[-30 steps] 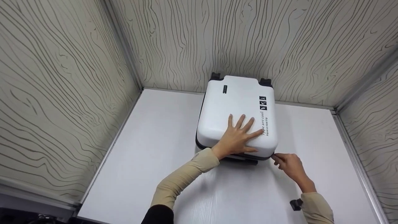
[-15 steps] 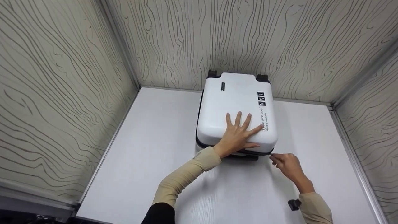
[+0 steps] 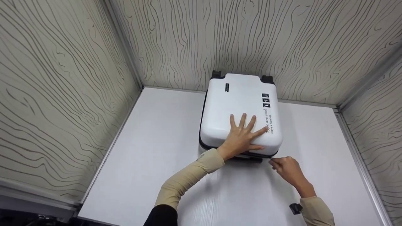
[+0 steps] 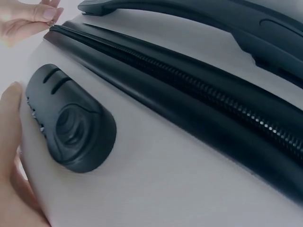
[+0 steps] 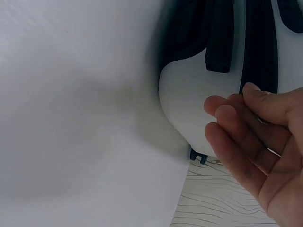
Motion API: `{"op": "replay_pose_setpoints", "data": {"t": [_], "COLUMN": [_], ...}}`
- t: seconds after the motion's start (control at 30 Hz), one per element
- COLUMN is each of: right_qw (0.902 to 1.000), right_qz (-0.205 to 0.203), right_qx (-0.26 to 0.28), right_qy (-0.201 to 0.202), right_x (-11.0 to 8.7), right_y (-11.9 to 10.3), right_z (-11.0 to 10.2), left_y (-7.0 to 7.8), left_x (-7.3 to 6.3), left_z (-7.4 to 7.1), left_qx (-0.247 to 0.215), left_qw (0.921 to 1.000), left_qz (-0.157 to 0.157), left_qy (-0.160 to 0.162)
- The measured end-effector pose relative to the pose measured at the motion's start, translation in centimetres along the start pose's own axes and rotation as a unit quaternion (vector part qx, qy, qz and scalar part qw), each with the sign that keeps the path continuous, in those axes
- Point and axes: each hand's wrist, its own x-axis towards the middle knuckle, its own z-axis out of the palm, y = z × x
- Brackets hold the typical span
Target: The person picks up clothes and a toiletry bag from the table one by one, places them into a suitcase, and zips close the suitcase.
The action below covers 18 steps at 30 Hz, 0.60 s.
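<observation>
A white hard-shell suitcase [image 3: 241,100] lies on its side panel, wheels toward the back wall. My left hand [image 3: 240,138] rests on its upper face near the front edge, fingers straight and spread. At the front right corner my right hand [image 3: 288,169] pinches a small zipper pull [image 4: 51,23] between thumb and fingers. In the left wrist view, the black zipper [image 4: 213,97] runs from those fingertips along the edge, between a black carry handle [image 4: 265,33] and a black combination lock [image 4: 71,118]. The pull itself is mostly hidden by the fingers in the right wrist view.
The suitcase stands on a white table [image 3: 157,131], close to the wood-patterned back wall [image 3: 182,47]. Similar panels rise at left and right, joined by metal rails. Black wheels [image 3: 267,79] face the back wall. A small black device [image 3: 296,208] sits at the right wrist.
My right hand has moved a little left around the suitcase's front right corner, still pinching the zipper pull. The left hand stays spread on the case.
</observation>
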Motion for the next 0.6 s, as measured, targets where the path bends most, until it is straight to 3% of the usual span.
{"op": "replay_pose_setpoints", "data": {"t": [0.2,0.37,0.6], "right_qw": [0.9974,0.9845,0.9823], "right_qz": [0.013,0.025,0.047], "right_qx": [0.04,0.111,0.119], "right_qy": [-0.058,-0.133,-0.137], "right_x": [0.1,0.1,0.0], "right_y": [0.0,0.4,0.5], "right_z": [-0.3,-1.2,-1.7], "left_y": [-0.3,-0.6,-0.8], "left_x": [0.0,0.1,-0.2], "left_z": [-0.4,-0.8,-0.7], "left_qx": [-0.022,-0.052,-0.063], "left_qw": [0.9996,0.9976,0.9967], "left_qz": [-0.007,-0.01,-0.009], "left_qy": [-0.014,-0.044,-0.05]}}
